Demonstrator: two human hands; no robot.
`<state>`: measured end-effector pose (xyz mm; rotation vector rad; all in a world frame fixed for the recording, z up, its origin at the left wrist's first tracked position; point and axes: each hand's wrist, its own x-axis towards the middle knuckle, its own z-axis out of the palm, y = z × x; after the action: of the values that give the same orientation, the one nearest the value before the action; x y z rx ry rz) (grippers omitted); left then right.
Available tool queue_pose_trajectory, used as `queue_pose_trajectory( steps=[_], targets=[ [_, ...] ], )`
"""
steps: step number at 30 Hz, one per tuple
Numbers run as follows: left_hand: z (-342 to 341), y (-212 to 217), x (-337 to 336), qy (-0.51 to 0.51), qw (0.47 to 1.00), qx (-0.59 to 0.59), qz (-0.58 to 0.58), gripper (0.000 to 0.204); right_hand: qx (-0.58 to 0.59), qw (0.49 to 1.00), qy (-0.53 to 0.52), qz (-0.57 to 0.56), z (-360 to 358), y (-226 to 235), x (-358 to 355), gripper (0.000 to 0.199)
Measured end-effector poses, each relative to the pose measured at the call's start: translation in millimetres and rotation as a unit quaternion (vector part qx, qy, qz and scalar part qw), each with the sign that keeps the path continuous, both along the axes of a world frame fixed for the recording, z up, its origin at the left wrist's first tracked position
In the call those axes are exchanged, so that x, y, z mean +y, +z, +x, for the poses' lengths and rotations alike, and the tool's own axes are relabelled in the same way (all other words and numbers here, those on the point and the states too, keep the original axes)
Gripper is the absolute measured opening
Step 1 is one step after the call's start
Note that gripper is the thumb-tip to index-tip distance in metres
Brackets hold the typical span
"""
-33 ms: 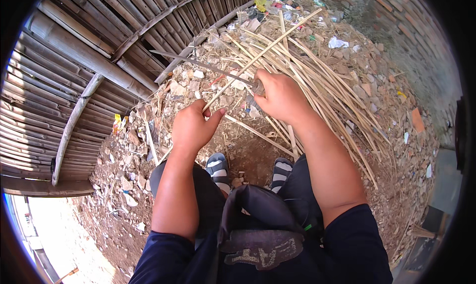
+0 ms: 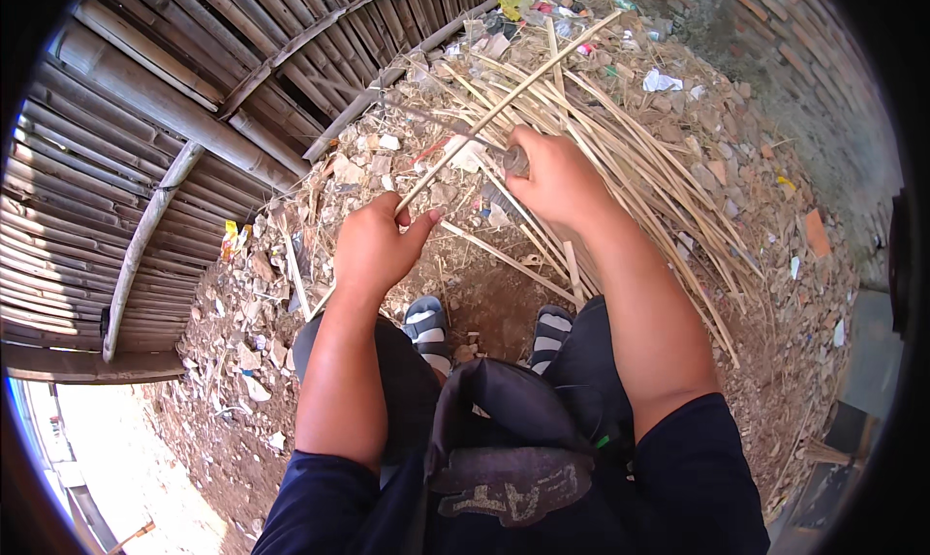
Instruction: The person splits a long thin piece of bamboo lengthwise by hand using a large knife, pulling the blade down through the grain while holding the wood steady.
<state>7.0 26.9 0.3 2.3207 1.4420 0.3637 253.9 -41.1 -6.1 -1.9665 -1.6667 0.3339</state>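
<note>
We have our left hand [image 2: 373, 247] clamped on a long, pale, thin bamboo strip [image 2: 542, 76], our right hand [image 2: 557, 182] gripping a long, dark-bladed knife [image 2: 443, 122].

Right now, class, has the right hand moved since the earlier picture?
Yes, slightly: the right hand is now further up and right, nearer the white scrap on the ground.
</note>
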Motion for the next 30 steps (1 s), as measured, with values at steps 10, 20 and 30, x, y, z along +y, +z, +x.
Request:
queue_pose_trajectory(
  steps=[10,20,30],
  targets=[
    [-2,-4,7,-0.025,0.998,0.054,-0.03,0.048,-0.025,0.996,-0.081,-0.01,8,-4,8,0.03],
    [-8,-6,5,-0.019,0.997,0.071,-0.032,0.049,-0.026,0.994,-0.106,-0.003,13,-19,16,0.033],
    [-10,-1,9,0.026,0.998,0.045,-0.04,0.049,-0.055,0.997,0.01,0.056,2,-26,2,0.03]
  ],
)
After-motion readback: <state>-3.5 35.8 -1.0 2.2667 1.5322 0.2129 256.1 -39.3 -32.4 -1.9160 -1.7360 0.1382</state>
